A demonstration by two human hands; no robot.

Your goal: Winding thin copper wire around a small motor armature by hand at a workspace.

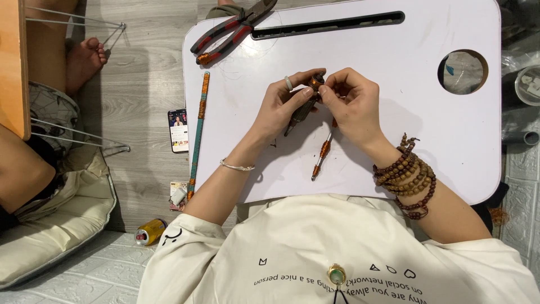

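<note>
My left hand (284,101) and my right hand (351,101) meet over a white lap table (394,152). Together they pinch a small dark tool with an orange-copper wound tip (315,83); its dark body (301,114) slants down under my left palm. A ring sits on a left finger and a thin silver bangle (237,166) on that wrist. Several brown bead bracelets (408,180) wrap my right wrist. Below my hands lies a thin rod with orange wound sections (322,155) on the table.
Red-handled pliers (230,28) lie at the table's top left, beside a long dark slot (329,25). A long green-and-orange stick (198,129) runs along the left edge. A phone (178,130), a can (149,232) and another person's bare foot (84,59) are on the floor.
</note>
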